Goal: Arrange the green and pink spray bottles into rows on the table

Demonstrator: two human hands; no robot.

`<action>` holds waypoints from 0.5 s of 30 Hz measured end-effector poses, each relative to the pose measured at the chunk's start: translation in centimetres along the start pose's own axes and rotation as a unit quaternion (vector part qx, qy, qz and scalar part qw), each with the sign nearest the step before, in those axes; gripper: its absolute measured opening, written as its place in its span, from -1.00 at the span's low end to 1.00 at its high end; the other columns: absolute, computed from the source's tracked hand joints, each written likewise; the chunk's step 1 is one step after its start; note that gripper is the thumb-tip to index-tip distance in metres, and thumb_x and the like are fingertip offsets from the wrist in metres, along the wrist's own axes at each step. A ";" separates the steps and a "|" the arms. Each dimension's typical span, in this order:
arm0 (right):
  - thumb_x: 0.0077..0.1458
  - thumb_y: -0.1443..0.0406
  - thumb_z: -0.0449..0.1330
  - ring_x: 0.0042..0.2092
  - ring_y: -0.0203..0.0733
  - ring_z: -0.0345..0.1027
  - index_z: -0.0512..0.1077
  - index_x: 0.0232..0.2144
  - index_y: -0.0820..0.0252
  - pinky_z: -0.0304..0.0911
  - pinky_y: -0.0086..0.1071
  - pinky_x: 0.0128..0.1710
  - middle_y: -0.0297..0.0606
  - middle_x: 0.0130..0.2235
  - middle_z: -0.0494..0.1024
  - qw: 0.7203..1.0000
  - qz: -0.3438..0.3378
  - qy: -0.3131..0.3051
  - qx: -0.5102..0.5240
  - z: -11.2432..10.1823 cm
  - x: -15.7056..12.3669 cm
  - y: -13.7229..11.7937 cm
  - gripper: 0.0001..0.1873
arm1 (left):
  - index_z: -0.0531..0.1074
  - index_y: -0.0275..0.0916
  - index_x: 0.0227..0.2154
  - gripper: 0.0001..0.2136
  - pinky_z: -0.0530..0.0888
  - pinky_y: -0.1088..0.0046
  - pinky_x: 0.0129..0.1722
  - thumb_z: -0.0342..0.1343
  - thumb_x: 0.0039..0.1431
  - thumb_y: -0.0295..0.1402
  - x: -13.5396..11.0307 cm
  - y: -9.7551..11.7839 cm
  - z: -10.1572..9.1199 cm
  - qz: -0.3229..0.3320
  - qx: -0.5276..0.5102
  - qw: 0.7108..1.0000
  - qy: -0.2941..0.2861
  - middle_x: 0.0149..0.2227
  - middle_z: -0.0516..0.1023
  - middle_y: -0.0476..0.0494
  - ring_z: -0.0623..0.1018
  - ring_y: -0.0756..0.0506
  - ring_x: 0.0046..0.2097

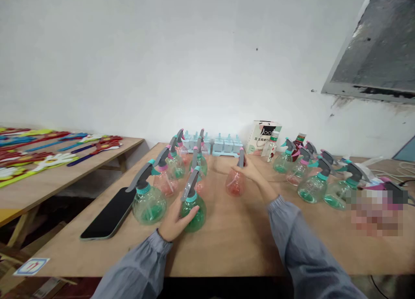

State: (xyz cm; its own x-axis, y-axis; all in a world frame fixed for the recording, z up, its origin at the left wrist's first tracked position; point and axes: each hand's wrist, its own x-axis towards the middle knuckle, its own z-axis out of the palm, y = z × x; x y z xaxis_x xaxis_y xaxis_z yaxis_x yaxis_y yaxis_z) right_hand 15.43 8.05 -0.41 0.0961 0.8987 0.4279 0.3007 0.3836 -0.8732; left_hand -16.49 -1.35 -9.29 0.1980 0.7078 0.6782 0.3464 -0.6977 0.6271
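Presently, on table, green bottle is wrapped by left hand; farther off, pink bottle is clasped near top by right hand. Bodies judged light, stiff, probably slippery; grip best taken below collar.

Soft, diffuse light leaves the wall palest low at centre and shadows on the table faint — darkness pools beneath. Edges look stretched — and a pixelated patch obscures detail at right.

spray bottles: glossy translucent plastic | tabletop: smooth wood | sleeves: matt cloth
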 end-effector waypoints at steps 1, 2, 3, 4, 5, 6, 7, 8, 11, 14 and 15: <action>-0.32 0.06 0.58 -0.28 -0.15 0.43 0.53 -0.04 0.11 0.46 -0.20 -0.12 -0.42 -0.35 0.55 1.000 0.005 0.013 0.006 -1.0 -1.5 0.2 -0.26 | 0.44 -0.21 0.26 -0.47 0.55 0.07 0.24 0.19 0.35 -0.04 0.0 -0.1 0.0 0.004 0.002 1.000 0.001 0.11 0.67 -0.31 0.65 -0.32 0.17; -0.30 0.01 0.57 -0.25 -0.14 0.45 0.54 -0.08 0.09 0.46 -0.20 -0.10 -0.39 -0.32 0.57 0.999 0.005 0.040 0.010 -1.8 -2.9 0.4 -0.30 | 0.45 -0.21 0.24 -0.48 0.55 0.07 0.23 0.19 0.35 -0.04 0.0 -0.2 0.0 0.007 0.004 1.000 0.003 0.10 0.68 -0.31 0.65 -0.32 0.16; -0.27 -0.03 0.55 -0.20 -0.11 0.47 0.56 -0.10 0.07 0.46 -0.20 -0.08 -0.34 -0.26 0.60 0.997 0.002 0.071 0.020 -2.4 -4.1 0.5 -0.33 | 0.46 -0.21 0.23 -0.49 0.56 0.08 0.21 0.19 0.35 -0.04 0.0 -0.3 0.0 0.008 0.006 1.000 0.004 0.09 0.68 -0.30 0.66 -0.31 0.14; -0.24 -0.05 0.54 -0.14 -0.09 0.49 0.57 -0.12 0.04 0.46 -0.21 -0.07 -0.30 -0.19 0.64 0.994 0.001 0.098 0.040 -2.9 -5.2 0.5 -0.37 | 0.46 -0.21 0.21 -0.51 0.58 0.10 0.19 0.19 0.35 -0.04 0.0 -0.4 0.0 0.009 0.008 1.000 0.006 0.08 0.69 -0.30 0.67 -0.30 0.12; -0.20 -0.06 0.52 -0.09 -0.07 0.51 0.58 -0.15 0.01 0.47 -0.22 -0.07 -0.27 -0.13 0.66 0.991 0.007 0.115 0.068 -3.2 -6.0 0.3 -0.43 | 0.47 -0.21 0.20 -0.52 0.59 0.11 0.16 0.19 0.36 -0.05 -0.1 -0.5 0.1 0.011 0.009 1.000 0.007 0.06 0.69 -0.28 0.68 -0.29 0.10; -0.15 -0.07 0.49 -0.06 -0.05 0.53 0.59 -0.18 -0.01 0.48 -0.24 -0.09 -0.25 -0.09 0.68 0.987 0.020 0.119 0.106 -3.4 -6.6 0.0 -0.49 | 0.47 -0.21 0.20 -0.53 0.60 0.13 0.14 0.19 0.36 -0.06 -0.1 -0.5 0.1 0.014 0.009 1.000 0.010 0.05 0.70 -0.27 0.69 -0.28 0.08; -0.10 -0.09 0.45 -0.05 -0.04 0.55 0.60 -0.20 -0.02 0.49 -0.25 -0.12 -0.24 -0.08 0.69 0.981 0.037 0.114 0.151 -3.4 -7.0 -0.3 -0.54 | 0.47 -0.21 0.19 -0.54 0.62 0.14 0.11 0.18 0.36 -0.07 -0.1 -0.5 0.1 0.017 0.010 1.000 0.013 0.03 0.70 -0.26 0.70 -0.27 0.06; -0.05 -0.13 0.41 -0.05 -0.03 0.58 0.60 -0.23 -0.02 0.50 -0.25 -0.15 -0.24 -0.10 0.71 0.974 0.054 0.103 0.196 -3.4 -7.3 -0.8 -0.55 | 0.47 -0.21 0.19 -0.55 0.62 0.15 0.09 0.18 0.37 -0.07 -0.1 -0.5 0.1 0.021 0.010 1.000 0.015 0.02 0.70 -0.25 0.70 -0.27 0.04; -0.04 -0.24 0.33 -0.10 0.04 0.63 0.60 -0.23 0.01 0.52 -0.22 -0.22 -0.20 -0.21 0.73 0.953 0.069 0.065 0.288 -2.7 -7.5 -2.2 -0.45 | 0.48 -0.21 0.18 -0.56 0.62 0.13 0.10 0.18 0.36 -0.09 -0.1 -0.5 0.1 0.023 0.012 1.000 0.017 0.02 0.70 -0.25 0.70 -0.28 0.04; -0.16 -0.18 0.44 -0.21 -0.02 0.63 0.60 -0.21 0.05 0.46 -0.31 -0.37 -0.20 -0.23 0.74 0.951 0.072 0.036 0.299 -1.9 -7.8 -3.3 -0.42 | 0.46 -0.21 0.21 -0.53 0.59 0.09 0.16 0.19 0.36 -0.07 -0.1 -0.4 0.1 0.015 0.015 1.000 0.017 0.07 0.68 -0.28 0.68 -0.31 0.10; -0.19 -0.13 0.49 -0.23 -0.06 0.62 0.61 -0.21 0.06 0.43 -0.36 -0.42 -0.20 -0.22 0.74 0.952 0.076 0.038 0.295 -1.6 -8.1 -3.5 -0.43 | 0.46 -0.22 0.21 -0.52 0.58 0.08 0.17 0.19 0.35 -0.07 -0.1 -0.4 0.1 0.010 0.015 1.000 0.018 0.08 0.68 -0.28 0.67 -0.32 0.12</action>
State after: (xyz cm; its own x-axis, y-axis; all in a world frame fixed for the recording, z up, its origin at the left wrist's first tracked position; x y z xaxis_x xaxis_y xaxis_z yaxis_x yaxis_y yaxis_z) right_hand 15.13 -0.91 -0.43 0.1714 0.9439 0.2822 -0.3052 0.3232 -0.8958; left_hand -16.54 -1.15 -9.69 0.1725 0.6884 0.7046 0.3697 -0.7082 0.6014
